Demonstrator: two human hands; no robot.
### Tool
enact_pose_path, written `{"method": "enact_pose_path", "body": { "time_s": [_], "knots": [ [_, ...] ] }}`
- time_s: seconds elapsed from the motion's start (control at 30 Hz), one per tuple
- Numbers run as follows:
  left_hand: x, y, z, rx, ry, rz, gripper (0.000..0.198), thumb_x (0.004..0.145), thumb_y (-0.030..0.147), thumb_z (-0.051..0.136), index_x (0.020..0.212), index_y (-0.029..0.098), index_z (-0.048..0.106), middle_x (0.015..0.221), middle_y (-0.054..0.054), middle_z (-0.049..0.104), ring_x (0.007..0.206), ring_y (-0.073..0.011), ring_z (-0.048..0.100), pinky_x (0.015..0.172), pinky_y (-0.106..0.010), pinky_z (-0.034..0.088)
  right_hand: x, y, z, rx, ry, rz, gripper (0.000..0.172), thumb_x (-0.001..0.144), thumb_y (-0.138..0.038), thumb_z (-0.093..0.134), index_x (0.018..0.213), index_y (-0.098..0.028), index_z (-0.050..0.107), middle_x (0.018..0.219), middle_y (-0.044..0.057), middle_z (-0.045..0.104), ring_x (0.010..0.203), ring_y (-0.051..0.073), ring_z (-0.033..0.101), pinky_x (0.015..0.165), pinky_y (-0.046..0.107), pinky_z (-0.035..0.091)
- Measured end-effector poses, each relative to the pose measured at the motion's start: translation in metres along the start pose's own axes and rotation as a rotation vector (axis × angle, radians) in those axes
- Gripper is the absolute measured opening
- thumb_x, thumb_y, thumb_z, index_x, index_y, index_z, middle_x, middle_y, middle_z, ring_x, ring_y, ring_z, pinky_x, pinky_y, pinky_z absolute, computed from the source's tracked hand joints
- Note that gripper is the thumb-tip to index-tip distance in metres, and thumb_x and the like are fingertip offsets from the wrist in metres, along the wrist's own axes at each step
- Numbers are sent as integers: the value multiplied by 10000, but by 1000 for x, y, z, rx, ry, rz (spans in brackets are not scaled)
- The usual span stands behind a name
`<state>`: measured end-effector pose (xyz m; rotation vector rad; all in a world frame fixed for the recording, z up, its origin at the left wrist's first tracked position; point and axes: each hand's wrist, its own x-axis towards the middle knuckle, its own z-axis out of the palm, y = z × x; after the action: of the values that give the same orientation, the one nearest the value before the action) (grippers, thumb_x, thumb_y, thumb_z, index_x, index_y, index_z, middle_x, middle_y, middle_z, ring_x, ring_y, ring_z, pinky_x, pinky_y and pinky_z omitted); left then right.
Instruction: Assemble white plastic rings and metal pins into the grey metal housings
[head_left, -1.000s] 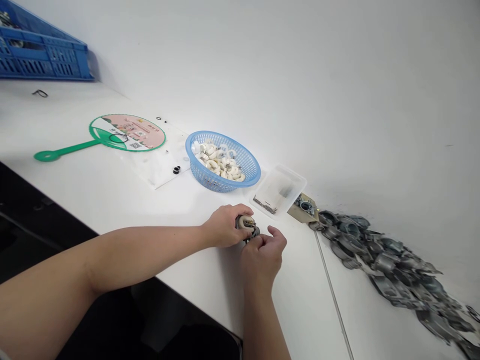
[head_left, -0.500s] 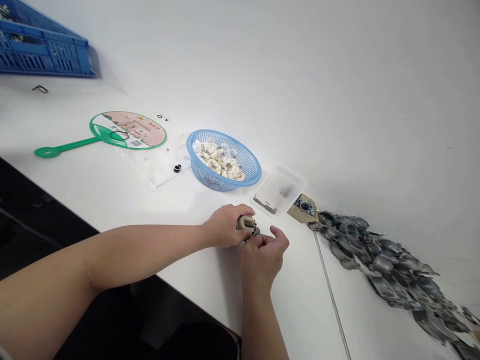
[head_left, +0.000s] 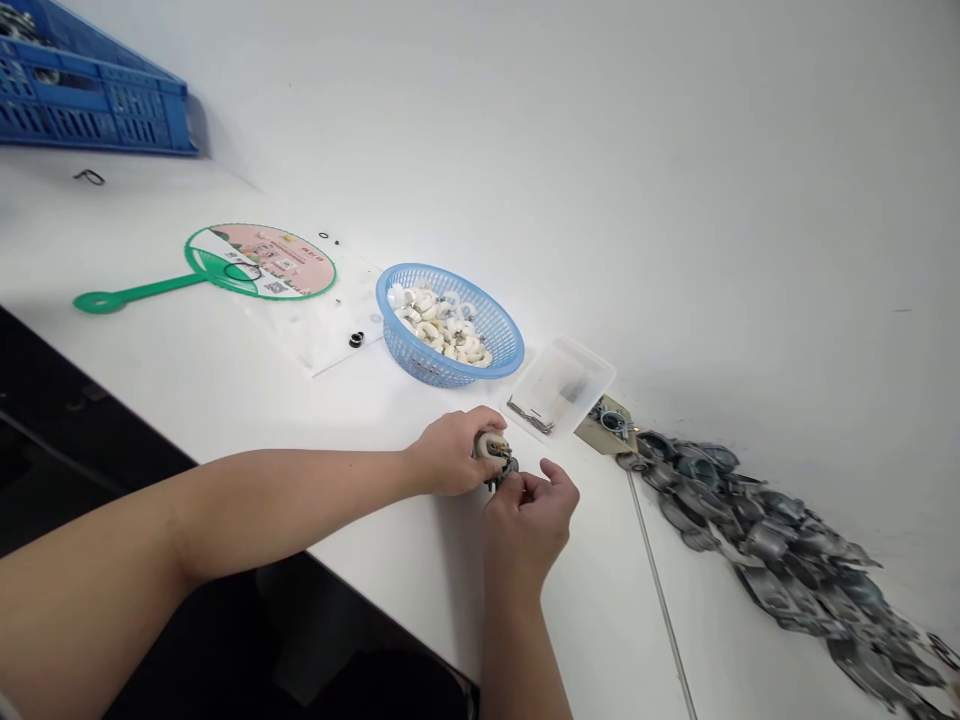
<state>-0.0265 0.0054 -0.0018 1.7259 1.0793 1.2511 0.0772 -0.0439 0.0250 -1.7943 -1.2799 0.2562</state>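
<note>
Left hand (head_left: 448,452) grips a small fitting (head_left: 494,451); right hand (head_left: 534,505) pinches it.

My right hand (head_left: 531,515) has drawn a little back toward me, its fingertips (head_left: 520,484) now pinching just below the small part (head_left: 493,447) rather than alongside it.

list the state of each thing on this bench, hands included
left hand, closed around small part
right hand, pinching that part's lower end
blue basket, upright, holding white rings
clear tub, open, no lid
green fan, lying flat
grey metal parts, loosely piled
</note>
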Motion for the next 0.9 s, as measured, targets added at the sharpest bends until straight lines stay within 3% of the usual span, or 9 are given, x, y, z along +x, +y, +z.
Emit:
{"method": "enact_pose_path", "body": {
  "time_s": [0.3, 0.9],
  "knots": [
    [0, -4, 6, -185, 12, -47, 420, 652, 217, 666, 1022, 205, 467, 886, -24, 646, 773, -162, 605, 696, -282, 490, 4, 7, 0, 32, 27, -5, 389, 744, -270, 535, 1115, -188, 451, 776, 11, 624, 694, 180, 573, 656, 292, 409],
    [3, -1, 1, -45, -6, -26, 368, 641, 245, 651, 973, 209, 497, 876, -14, 641, 780, -169, 595, 682, -274, 482, 8, 15, 0, 132, -7, 28, 430, 736, -273, 550, 1138, -185, 425, 791, 7, 626, 660, 154, 577, 644, 281, 442]
  ]
}}
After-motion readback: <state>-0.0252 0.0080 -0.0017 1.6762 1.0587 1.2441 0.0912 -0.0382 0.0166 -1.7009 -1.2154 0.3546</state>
